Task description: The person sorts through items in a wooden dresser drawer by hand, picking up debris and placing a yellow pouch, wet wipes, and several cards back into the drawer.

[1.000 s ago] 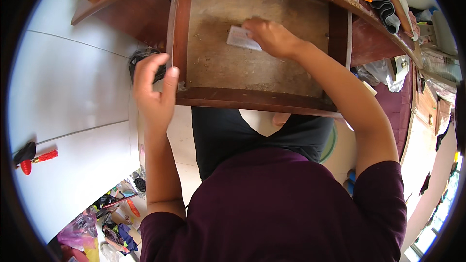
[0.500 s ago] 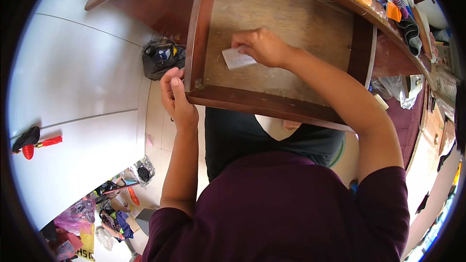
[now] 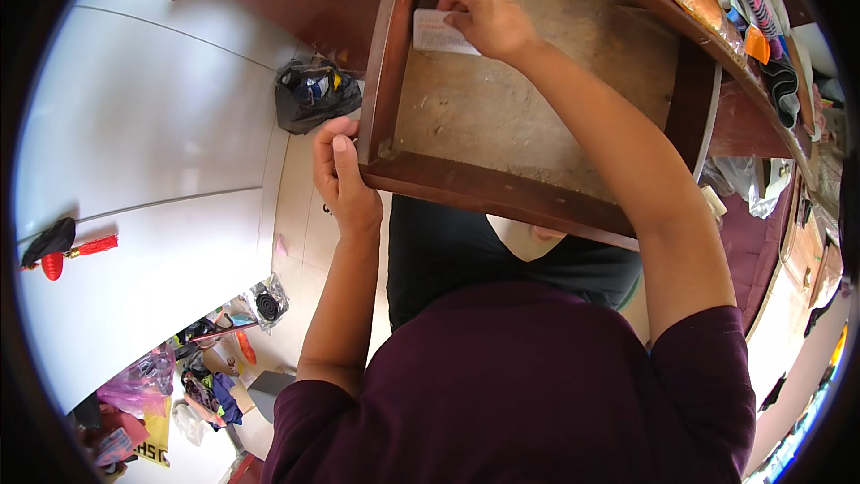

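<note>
A brown wooden drawer [image 3: 528,212] is pulled out over my lap, with scuffs and bits of dirt on its bare bottom. Inside it, close to the left wall, my right hand [image 3: 491,22] pinches a white printed card [image 3: 443,39] by its upper right part. The card lies over the drawer bottom; whether it touches the wood I cannot tell. My left hand [image 3: 346,175] holds the drawer's near left corner, thumb up along the outside, with the other fingers partly hidden by the side wall.
A black plastic bag [image 3: 315,97] sits on the floor left of the drawer. Packets and folded items [image 3: 730,0] crowd the desk top at the far right. White cabinet doors [image 3: 152,152] stand at the left, and mixed bags and clothes [image 3: 170,385] lie at the lower left.
My right hand has carried the card away from me, up toward the drawer's far left part. The card has turned straighter. My left hand keeps its hold on the corner; the view has shifted slightly.
</note>
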A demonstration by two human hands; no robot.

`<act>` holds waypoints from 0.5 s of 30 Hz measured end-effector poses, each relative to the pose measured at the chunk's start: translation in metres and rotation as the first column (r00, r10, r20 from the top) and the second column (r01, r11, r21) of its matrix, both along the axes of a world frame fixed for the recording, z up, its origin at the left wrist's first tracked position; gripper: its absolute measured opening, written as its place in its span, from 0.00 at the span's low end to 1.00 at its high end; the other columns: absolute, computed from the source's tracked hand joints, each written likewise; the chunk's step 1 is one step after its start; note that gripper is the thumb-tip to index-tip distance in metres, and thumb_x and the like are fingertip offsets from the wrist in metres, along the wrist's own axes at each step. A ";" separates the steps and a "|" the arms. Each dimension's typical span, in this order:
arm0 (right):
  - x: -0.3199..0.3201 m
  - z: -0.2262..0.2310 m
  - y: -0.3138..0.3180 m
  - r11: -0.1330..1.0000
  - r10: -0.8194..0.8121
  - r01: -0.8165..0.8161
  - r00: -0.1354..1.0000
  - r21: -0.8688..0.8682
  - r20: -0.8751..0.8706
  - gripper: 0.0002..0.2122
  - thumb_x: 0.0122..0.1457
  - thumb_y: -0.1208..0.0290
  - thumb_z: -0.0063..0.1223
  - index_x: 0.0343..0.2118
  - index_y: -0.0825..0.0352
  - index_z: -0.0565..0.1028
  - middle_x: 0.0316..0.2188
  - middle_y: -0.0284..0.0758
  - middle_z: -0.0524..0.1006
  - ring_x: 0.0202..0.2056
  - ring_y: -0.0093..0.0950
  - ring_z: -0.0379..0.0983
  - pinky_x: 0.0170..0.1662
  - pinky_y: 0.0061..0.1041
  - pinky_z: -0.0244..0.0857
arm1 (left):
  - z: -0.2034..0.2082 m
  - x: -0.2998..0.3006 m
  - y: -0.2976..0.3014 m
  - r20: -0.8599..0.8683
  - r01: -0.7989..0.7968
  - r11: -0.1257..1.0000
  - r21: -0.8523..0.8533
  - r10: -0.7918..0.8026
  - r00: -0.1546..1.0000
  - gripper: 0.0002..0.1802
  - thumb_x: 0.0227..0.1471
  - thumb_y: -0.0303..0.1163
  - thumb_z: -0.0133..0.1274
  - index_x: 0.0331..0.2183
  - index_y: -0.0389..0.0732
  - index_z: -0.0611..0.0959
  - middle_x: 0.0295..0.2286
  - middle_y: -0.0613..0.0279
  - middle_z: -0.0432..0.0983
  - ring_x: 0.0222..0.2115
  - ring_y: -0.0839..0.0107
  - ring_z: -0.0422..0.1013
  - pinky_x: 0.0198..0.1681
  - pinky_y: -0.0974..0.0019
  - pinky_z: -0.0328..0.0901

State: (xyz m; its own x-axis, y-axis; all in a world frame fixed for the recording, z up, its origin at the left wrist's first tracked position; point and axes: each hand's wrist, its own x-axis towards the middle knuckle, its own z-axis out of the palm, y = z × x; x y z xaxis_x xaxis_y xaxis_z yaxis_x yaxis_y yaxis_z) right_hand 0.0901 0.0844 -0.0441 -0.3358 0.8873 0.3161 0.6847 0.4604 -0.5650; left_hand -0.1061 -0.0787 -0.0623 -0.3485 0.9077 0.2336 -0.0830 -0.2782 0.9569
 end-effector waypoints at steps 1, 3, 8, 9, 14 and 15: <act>-0.003 0.003 -0.005 0.998 0.045 -0.043 0.998 -0.048 0.045 0.06 0.49 0.72 0.50 0.30 0.63 0.72 0.24 0.36 0.76 0.26 0.35 0.73 0.30 0.31 0.66 | -0.002 -0.002 0.000 -0.018 0.004 1.000 0.006 -0.004 1.000 0.14 0.57 0.34 0.36 0.38 0.36 0.70 0.33 0.61 0.69 0.35 0.76 0.65 0.41 0.73 0.59; -0.002 0.001 -0.013 0.987 0.144 -0.134 0.983 -0.089 0.117 0.06 0.49 0.71 0.50 0.30 0.62 0.72 0.24 0.36 0.76 0.26 0.34 0.73 0.30 0.31 0.66 | -0.005 -0.004 0.000 -0.035 0.012 1.000 0.011 -0.012 0.999 0.14 0.57 0.35 0.35 0.39 0.36 0.70 0.34 0.60 0.69 0.35 0.75 0.66 0.40 0.73 0.60; -0.002 0.007 -0.048 0.918 0.385 -0.344 0.893 -0.198 0.231 0.05 0.48 0.70 0.50 0.29 0.61 0.72 0.25 0.35 0.76 0.27 0.34 0.73 0.29 0.32 0.65 | -0.007 -0.004 0.000 -0.043 0.004 1.000 0.018 -0.004 0.999 0.14 0.57 0.35 0.35 0.39 0.36 0.70 0.34 0.60 0.69 0.35 0.75 0.66 0.41 0.73 0.60; -0.001 0.001 -0.051 0.882 0.458 -0.416 0.869 -0.223 0.188 0.03 0.48 0.70 0.50 0.27 0.60 0.72 0.25 0.35 0.75 0.28 0.34 0.72 0.30 0.32 0.65 | -0.007 -0.004 0.000 -0.034 0.004 1.000 0.015 -0.004 0.999 0.14 0.57 0.35 0.35 0.39 0.36 0.70 0.34 0.60 0.69 0.35 0.75 0.66 0.41 0.73 0.60; 0.031 0.009 -0.072 0.811 0.546 -0.459 0.817 -0.363 0.186 0.02 0.48 0.72 0.49 0.26 0.61 0.71 0.22 0.34 0.74 0.29 0.34 0.71 0.32 0.32 0.62 | -0.004 -0.002 0.000 -0.008 0.016 1.000 0.006 -0.016 1.000 0.14 0.57 0.35 0.35 0.39 0.36 0.70 0.33 0.59 0.69 0.35 0.75 0.66 0.41 0.72 0.60; 0.040 0.012 -0.074 0.810 0.539 -0.460 0.828 -0.365 0.153 0.02 0.48 0.71 0.49 0.26 0.60 0.71 0.22 0.34 0.74 0.28 0.34 0.71 0.31 0.32 0.62 | -0.003 -0.002 0.000 0.009 0.006 1.000 0.004 -0.006 1.000 0.14 0.57 0.34 0.36 0.38 0.35 0.70 0.33 0.60 0.69 0.35 0.75 0.65 0.41 0.72 0.60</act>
